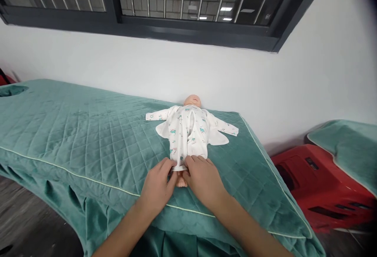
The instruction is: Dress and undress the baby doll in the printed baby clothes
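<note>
A baby doll (193, 100) lies on its back on the green quilted bed, head toward the wall. White baby clothes (188, 127) with small teal and pink prints cover its body. The sleeves stretch out to both sides, and pale cloth flaps show beneath them. My left hand (160, 182) pinches the lower hem at its left side. On the other side of the hem, my right hand (203, 176) grips the same cloth with fingers closed. The doll's feet (182, 180) stick out below the hem between my hands.
The green quilted bed cover (88, 127) has a pale piped edge and a hole at the far left. A white wall (123, 60) with a dark-framed barred window (191, 29) stands behind. At the right is a red plastic stool (321, 186) beside another green cover (350, 143).
</note>
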`<state>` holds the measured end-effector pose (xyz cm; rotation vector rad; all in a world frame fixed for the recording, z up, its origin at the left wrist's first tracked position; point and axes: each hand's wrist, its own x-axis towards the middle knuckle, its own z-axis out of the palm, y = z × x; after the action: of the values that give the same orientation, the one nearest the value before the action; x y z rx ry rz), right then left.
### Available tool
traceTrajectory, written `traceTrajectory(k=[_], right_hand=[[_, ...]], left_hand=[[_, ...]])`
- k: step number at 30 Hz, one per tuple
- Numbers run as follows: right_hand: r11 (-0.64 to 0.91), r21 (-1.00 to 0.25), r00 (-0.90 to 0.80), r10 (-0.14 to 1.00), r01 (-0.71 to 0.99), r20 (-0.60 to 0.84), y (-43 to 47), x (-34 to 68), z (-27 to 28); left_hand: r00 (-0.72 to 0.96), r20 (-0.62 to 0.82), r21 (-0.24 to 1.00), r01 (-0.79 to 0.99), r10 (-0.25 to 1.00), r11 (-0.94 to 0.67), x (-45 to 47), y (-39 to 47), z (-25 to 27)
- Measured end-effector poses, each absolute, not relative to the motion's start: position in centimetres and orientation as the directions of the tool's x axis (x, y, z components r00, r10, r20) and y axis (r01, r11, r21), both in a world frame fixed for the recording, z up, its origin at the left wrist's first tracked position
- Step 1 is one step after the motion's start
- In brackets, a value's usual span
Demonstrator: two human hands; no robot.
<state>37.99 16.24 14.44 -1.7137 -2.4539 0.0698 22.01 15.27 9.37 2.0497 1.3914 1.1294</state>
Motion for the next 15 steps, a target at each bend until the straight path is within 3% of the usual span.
traceTrajectory(k=[5, 12, 15], right_hand=[[0.445, -0.078, -0.448, 0.893, 0.892, -0.031, 15.8, 38.2, 15.9], [0.528, -0.1, -0.521, 0.849, 0.844, 0.088, 13.6, 38.3, 17.1], [0.534, -0.161, -0.521, 0.846, 0.83, 0.115, 13.5, 38.9, 17.0]], left_hand=[[0.148, 0.342, 0.685, 0.636, 0.928, -0.354, 21.6, 14.3, 8.1], [0.079, 0.217, 0.732, 0.646, 0.973, -0.215, 21.7, 13.1, 7.0], [0.071, 0.179, 0.684, 0.708, 0.981, -0.176, 21.7, 12.7, 7.3]])
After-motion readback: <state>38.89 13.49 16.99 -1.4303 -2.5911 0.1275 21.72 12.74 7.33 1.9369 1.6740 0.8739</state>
